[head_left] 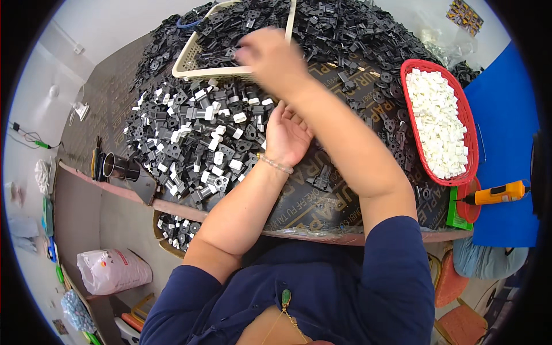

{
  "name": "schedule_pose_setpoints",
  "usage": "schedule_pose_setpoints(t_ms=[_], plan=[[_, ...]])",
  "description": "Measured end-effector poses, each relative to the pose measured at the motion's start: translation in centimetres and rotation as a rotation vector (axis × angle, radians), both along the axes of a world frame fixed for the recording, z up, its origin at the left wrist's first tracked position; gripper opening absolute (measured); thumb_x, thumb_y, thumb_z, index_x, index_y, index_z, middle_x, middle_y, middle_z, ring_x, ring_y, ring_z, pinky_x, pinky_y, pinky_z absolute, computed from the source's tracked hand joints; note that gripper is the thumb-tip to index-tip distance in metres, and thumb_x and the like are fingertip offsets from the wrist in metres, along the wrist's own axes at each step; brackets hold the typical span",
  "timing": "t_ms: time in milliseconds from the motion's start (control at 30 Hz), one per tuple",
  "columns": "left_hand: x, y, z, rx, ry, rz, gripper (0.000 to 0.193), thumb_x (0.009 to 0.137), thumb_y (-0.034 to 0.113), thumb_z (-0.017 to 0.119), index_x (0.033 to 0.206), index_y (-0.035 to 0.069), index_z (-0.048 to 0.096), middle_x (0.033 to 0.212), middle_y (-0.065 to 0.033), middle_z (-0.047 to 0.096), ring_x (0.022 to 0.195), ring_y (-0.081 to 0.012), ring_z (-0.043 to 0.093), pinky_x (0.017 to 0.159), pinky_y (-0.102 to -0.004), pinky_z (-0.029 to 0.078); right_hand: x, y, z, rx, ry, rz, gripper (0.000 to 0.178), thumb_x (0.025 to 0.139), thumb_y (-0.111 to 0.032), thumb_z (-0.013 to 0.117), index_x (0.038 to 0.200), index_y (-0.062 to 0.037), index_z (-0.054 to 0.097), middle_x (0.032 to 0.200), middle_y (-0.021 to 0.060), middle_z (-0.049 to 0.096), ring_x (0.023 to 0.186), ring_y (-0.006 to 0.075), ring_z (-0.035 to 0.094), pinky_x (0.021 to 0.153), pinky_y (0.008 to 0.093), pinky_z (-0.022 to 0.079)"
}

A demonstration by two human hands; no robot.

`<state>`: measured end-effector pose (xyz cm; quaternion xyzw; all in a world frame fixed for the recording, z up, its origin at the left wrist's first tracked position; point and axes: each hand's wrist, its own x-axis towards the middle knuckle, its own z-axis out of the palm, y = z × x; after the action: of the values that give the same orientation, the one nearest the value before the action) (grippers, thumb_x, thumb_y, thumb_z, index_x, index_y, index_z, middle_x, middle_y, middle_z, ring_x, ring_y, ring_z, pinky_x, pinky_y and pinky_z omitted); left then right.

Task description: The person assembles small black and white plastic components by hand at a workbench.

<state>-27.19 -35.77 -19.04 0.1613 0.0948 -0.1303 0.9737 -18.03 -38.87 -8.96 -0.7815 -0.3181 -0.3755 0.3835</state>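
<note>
My right hand (271, 57) is smeared by motion above the near right corner of a cream plastic basket (215, 73), which holds black plastic parts (221, 50). Whether its fingers hold anything cannot be made out. Below it, my left hand (289, 136) lies palm up with the fingers loosely bent and apart, and nothing shows in the palm. The right forearm crosses just past its fingertips. Beside my left hand spreads a heap of black parts with white blocks (218, 158) fitted on many of them.
A red basket (472, 135) full of small white blocks stands at the right. Beyond the cream basket lies a large pile of black parts (339, 31). An orange power screwdriver (499, 194) rests by a green box (460, 214). A dark metal cup (119, 167) sits at the left edge.
</note>
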Motion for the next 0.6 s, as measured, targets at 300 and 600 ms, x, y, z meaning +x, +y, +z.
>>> schedule_pose_setpoints(t_ms=[300,600], plan=[[-1.4,-1.8,1.5,0.527,-0.350,0.186,0.034,0.097,0.014,0.062,0.128,0.004,0.054,0.106,-0.0076,0.064,0.093,-0.0180,0.063,0.077,-0.0282,0.050,3.1,-20.6,-7.3,-0.578,0.705,-0.525,0.034,0.077,-0.028,0.074,0.098,-0.0008,0.073,0.097,0.0202,0.072,0.096,0.0354,0.069,0.087,0.0438,0.055],[-2.5,-1.7,3.2,1.897,-1.277,0.607,0.040,0.074,-0.001,0.070,0.112,0.014,0.072,0.102,-0.0046,0.071,0.111,-0.0240,0.065,0.099,-0.0397,0.042,-10.7,-19.2,-1.3,0.200,1.031,0.367,0.025,0.091,-0.009,0.070,0.113,0.0031,0.064,0.097,0.0068,0.070,0.093,0.0128,0.065,0.081,0.0247,0.052]])
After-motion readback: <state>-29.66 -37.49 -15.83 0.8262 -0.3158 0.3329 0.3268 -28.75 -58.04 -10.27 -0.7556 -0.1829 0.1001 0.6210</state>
